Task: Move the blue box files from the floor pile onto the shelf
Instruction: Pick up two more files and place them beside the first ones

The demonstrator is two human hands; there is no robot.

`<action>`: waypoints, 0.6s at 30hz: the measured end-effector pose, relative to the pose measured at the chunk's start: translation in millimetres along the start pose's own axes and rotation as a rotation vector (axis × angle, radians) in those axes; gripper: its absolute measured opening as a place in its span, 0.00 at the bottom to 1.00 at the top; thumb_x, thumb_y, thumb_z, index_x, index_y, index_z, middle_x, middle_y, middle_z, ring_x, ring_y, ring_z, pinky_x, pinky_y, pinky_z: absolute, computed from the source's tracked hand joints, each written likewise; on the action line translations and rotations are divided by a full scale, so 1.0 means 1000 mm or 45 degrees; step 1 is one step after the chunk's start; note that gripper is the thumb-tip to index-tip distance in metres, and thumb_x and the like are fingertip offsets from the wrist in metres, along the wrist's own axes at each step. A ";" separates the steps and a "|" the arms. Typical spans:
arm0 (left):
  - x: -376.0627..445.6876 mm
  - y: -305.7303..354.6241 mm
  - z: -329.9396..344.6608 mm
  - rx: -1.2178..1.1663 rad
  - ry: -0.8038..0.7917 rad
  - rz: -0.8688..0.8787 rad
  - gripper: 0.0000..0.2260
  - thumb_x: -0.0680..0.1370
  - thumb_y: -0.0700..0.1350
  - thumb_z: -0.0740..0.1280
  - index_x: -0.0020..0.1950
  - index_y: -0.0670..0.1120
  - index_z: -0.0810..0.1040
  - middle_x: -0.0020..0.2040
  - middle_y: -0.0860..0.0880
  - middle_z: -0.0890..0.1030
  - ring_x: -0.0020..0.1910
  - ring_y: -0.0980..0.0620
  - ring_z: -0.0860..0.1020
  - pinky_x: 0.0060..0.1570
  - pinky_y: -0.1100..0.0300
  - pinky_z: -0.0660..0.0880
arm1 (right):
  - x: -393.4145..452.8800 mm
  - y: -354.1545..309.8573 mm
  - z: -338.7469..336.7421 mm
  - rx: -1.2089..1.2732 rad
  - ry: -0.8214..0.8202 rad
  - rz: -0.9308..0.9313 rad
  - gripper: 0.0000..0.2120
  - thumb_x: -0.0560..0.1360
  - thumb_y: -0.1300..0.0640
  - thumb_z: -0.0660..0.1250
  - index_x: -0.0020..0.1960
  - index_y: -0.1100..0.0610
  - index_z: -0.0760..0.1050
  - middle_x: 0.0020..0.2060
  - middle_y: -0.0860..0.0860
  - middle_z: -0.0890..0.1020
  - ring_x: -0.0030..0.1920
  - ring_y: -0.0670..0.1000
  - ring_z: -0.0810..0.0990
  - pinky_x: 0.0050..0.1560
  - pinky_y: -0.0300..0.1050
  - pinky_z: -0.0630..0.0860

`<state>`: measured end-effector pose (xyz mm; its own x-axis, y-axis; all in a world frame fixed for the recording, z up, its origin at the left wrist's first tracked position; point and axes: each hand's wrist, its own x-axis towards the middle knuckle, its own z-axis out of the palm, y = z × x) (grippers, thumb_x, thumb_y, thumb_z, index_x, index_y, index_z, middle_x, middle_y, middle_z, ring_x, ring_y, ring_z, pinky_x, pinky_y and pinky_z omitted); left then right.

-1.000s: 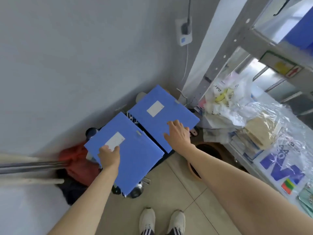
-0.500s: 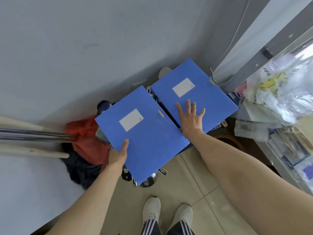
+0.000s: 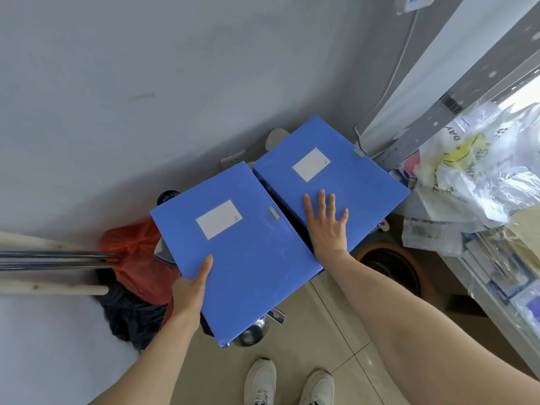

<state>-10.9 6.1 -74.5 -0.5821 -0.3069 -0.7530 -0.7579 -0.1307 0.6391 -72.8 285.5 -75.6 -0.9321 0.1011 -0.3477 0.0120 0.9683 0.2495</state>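
Two blue box files with white labels lie side by side on top of the floor pile in the wall corner. My left hand (image 3: 191, 285) grips the near left edge of the left box file (image 3: 248, 255), thumb on top, fingers hidden beneath it. My right hand (image 3: 327, 220) lies flat, fingers spread, on the near part of the right box file (image 3: 344, 176). The grey metal shelf (image 3: 485, 290) runs along the right side, its post rising at the upper right.
A red bag (image 3: 134, 255) and a black bag (image 3: 128, 314) lie left of the pile, with metal and wooden poles (image 3: 49, 260) poking in from the left. Plastic bags and papers (image 3: 473, 176) crowd the shelf. A round brown pot (image 3: 391, 267) stands by the shelf. My shoes (image 3: 289, 384) are on the tiled floor.
My left hand slid from the label area down to the file's near left edge and gripped it. My right hand opened flat on the right file. The camera tilted down and closer.
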 end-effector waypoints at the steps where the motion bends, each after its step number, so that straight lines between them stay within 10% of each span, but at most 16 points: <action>1: -0.002 0.001 -0.001 -0.002 -0.008 0.014 0.21 0.71 0.57 0.74 0.54 0.43 0.80 0.49 0.46 0.85 0.48 0.44 0.84 0.44 0.52 0.80 | -0.002 0.003 -0.003 0.006 0.016 -0.017 0.53 0.71 0.60 0.74 0.80 0.56 0.38 0.78 0.63 0.48 0.77 0.68 0.49 0.69 0.67 0.65; 8: -0.013 0.001 0.000 -0.024 -0.014 0.060 0.19 0.71 0.57 0.73 0.52 0.43 0.80 0.49 0.45 0.85 0.47 0.44 0.84 0.41 0.53 0.79 | -0.005 0.020 -0.012 -0.019 0.047 -0.038 0.45 0.72 0.59 0.74 0.79 0.61 0.50 0.77 0.62 0.58 0.74 0.66 0.61 0.64 0.58 0.74; 18: -0.030 0.021 0.014 -0.037 -0.054 0.155 0.21 0.72 0.54 0.74 0.57 0.41 0.80 0.51 0.45 0.85 0.49 0.43 0.84 0.43 0.52 0.79 | -0.004 0.052 -0.054 0.132 0.219 0.095 0.43 0.71 0.66 0.74 0.78 0.60 0.52 0.77 0.63 0.59 0.76 0.65 0.60 0.73 0.65 0.60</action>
<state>-13.5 25.3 -40.5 -0.6818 -0.2822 -0.6750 -0.6722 -0.1226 0.7302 -88.3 323.1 -12.3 -0.9752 0.1412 -0.1702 0.1118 0.9788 0.1716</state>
